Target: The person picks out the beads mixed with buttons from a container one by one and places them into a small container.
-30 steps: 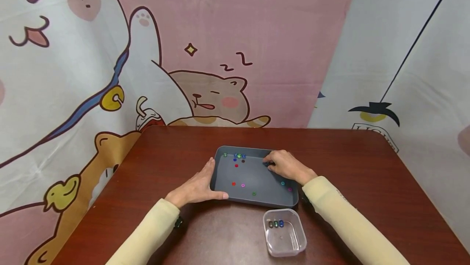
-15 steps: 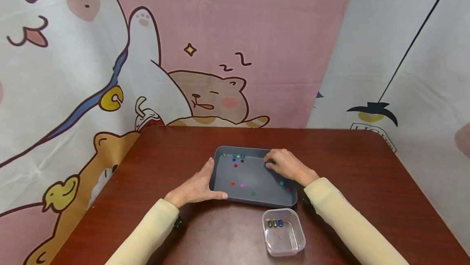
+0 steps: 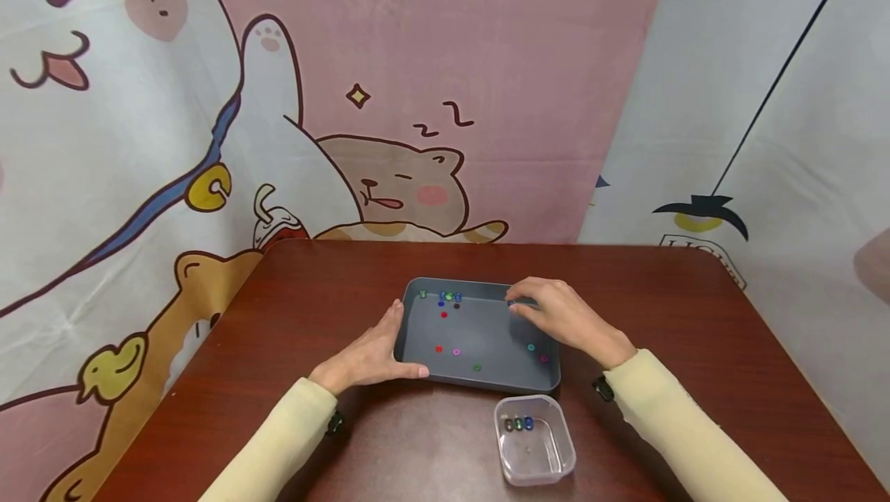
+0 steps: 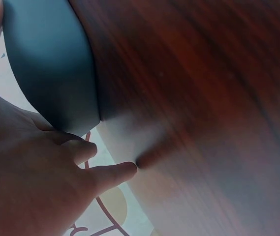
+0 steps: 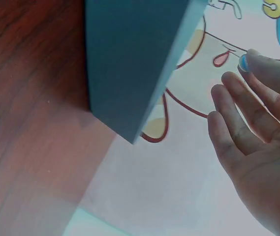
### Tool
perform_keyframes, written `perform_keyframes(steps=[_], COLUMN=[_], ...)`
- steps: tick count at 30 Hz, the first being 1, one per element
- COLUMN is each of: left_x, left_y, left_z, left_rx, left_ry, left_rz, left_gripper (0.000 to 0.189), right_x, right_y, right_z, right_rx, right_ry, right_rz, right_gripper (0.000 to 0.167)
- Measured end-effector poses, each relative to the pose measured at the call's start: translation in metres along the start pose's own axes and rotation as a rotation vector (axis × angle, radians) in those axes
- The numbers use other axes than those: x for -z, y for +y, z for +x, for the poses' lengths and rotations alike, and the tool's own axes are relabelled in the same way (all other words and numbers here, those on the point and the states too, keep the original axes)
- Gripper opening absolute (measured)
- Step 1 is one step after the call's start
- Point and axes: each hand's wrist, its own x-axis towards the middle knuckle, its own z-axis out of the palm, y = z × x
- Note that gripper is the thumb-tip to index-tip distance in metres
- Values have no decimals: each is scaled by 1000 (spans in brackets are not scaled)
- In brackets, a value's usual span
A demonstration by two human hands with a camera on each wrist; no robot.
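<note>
A shallow grey tray (image 3: 487, 332) lies on the table with small beads scattered in it. My left hand (image 3: 367, 355) rests on its near left corner, fingers straight along the left side, thumb at the front rim. Above the tray's far right part, my right hand (image 3: 559, 313) pinches a small blue bead (image 5: 243, 63) between thumb and index finger; the other fingers are loosely bent. A cluster of blue and green beads (image 3: 450, 296) sits by the far wall. A red bead (image 3: 439, 349), a pink ring bead (image 3: 456, 351) and a green ring bead (image 3: 477, 368) lie nearer.
A clear plastic container (image 3: 535, 467) stands in front of the tray's right part, with three glass beads (image 3: 518, 424) inside. Both stand on a dark red-brown wooden table (image 3: 334, 270). A cartoon-printed cloth (image 3: 542, 100) hangs behind the table's far edge.
My right hand has lifted slightly and shifted right from the tray floor, the blue bead now showing at its fingertips. My left hand stays at the tray corner.
</note>
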Motion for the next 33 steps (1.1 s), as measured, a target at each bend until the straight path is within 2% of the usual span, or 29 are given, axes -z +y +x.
perform_keyframes(steps=[5,15,22,33], left_x=[0,0,1,2], left_y=[-1,-3,-2,-4], left_z=[0,0,0,-3], left_rx=[-7,-10,-16,-37], left_ry=[2,3,2,12], left_rz=[2,13,46,69], left_gripper=[131,130,130,122], right_x=[10,26,29,29], right_y=[-8,-25,-31,-41], right_z=[-12,-36,-52,-72], right_rx=[28,34,58,51], right_ry=[40,54,72,53], right_rz=[3,36,69,108], right_gripper=[19,22,22,21])
